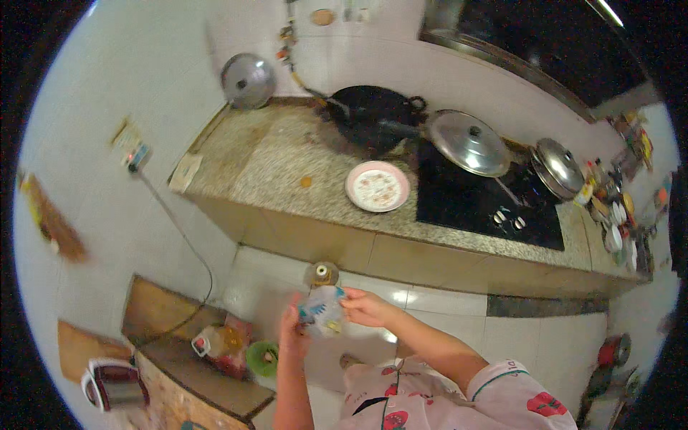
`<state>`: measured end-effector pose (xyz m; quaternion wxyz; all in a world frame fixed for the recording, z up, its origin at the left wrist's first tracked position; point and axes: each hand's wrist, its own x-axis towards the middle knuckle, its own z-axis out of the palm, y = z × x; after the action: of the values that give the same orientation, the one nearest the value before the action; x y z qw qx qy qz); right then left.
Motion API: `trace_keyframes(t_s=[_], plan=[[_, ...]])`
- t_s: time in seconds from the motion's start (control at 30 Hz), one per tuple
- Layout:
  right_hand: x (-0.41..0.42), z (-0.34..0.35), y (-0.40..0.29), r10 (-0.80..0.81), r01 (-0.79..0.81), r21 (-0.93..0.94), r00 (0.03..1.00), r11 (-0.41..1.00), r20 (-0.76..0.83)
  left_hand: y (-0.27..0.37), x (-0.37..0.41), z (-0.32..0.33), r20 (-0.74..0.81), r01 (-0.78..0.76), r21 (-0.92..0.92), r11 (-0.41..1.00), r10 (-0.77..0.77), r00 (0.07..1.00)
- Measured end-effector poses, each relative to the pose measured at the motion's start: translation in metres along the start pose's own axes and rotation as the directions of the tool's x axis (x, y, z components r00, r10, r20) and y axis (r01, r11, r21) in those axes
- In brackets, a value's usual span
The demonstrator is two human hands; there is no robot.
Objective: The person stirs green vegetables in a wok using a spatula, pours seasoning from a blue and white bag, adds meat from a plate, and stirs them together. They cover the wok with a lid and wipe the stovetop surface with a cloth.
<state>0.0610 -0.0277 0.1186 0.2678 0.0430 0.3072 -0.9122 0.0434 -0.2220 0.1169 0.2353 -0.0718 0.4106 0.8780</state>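
A translucent plastic bag [327, 313] with blue-green printing is stretched between my two hands, above the floor in front of the counter. On its left side my left hand [293, 325] grips the edge, slightly blurred. My right hand [364, 307] pinches the upper right corner with thumb and fingers. Something small and yellowish shows low in the bag, too blurred to name. Beyond the hands, a pink-rimmed plate [378, 186] sits on the granite counter [269, 166]; a white, powdery-looking layer with brownish spots covers its middle.
A black wok [371, 115] and a lidded pan [468, 142] stand at the back, beside a black cooktop [473, 207]. Another lidded pot [558, 167] is farther right. At lower left are a wooden shelf [161, 306], a plastic oil bottle [217, 341] and a green bowl [262, 359].
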Motion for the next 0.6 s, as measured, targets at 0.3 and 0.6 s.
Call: trace_keyframes(t_s=[0.3, 0.6], plan=[[-0.153, -0.132, -0.059, -0.247, 0.312, 0.331, 0.943, 0.891, -0.223, -0.138, 0.069, 0.117, 0.575, -0.533, 0.563, 0.631, 0.165, 0.802], [-0.233, -0.197, -0.162, -0.395, 0.049, -0.48, 0.643, 0.876, -0.656, -0.177, 0.119, 0.256, 0.15, 0.091, 0.406, 0.909, -0.165, 0.975]])
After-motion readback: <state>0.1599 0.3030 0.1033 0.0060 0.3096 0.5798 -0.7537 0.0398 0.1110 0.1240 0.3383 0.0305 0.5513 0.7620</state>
